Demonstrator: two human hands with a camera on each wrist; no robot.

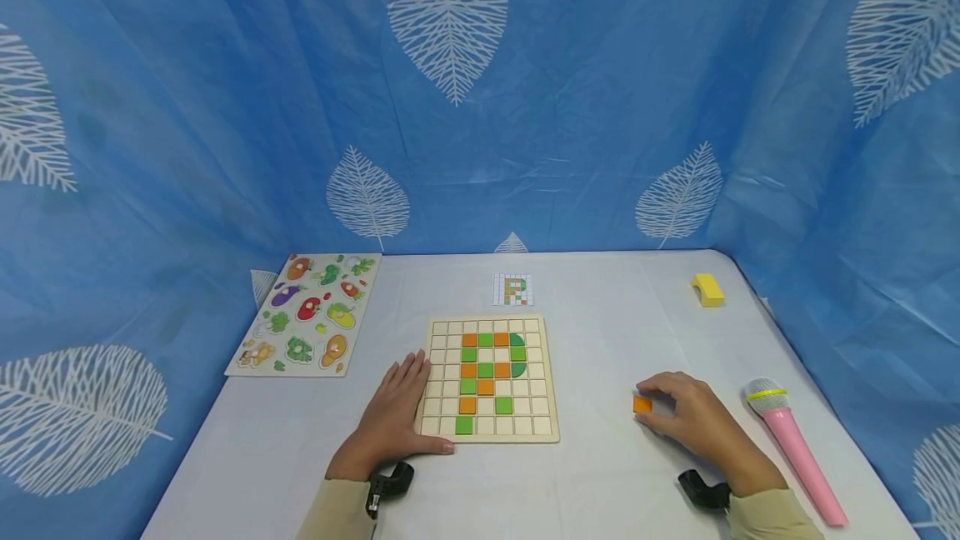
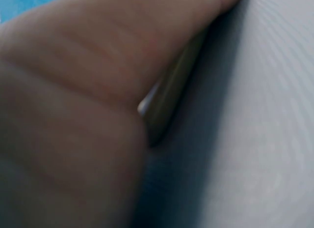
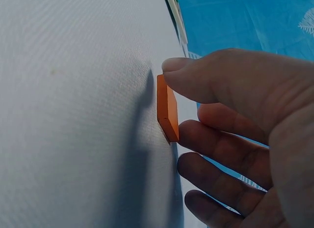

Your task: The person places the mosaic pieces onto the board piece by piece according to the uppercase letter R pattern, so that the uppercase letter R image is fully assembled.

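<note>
A wooden grid board [image 1: 551, 390] lies on the table in the head view, bearing orange and green square tiles and two rounded green pieces. My left hand [image 1: 396, 407] rests flat at its left edge, fingers extended, thumb along the bottom-left corner. The left wrist view shows the palm side of that hand [image 2: 73, 115] close up, with a blurred strip of board edge [image 2: 171, 90] under it. Off to the right of the board, my right hand [image 1: 693, 411] pinches an orange square tile [image 3: 168, 107] between thumb and fingers. Whether the tile touches the table cannot be told.
Beyond the board lies a small printed card [image 1: 513, 290] with a tile pattern. A vegetable picture board [image 1: 307, 315] is at the back left. A yellow arched block [image 1: 707, 290] sits at the back right, and a pink toy microphone [image 1: 798, 448] beside my right forearm.
</note>
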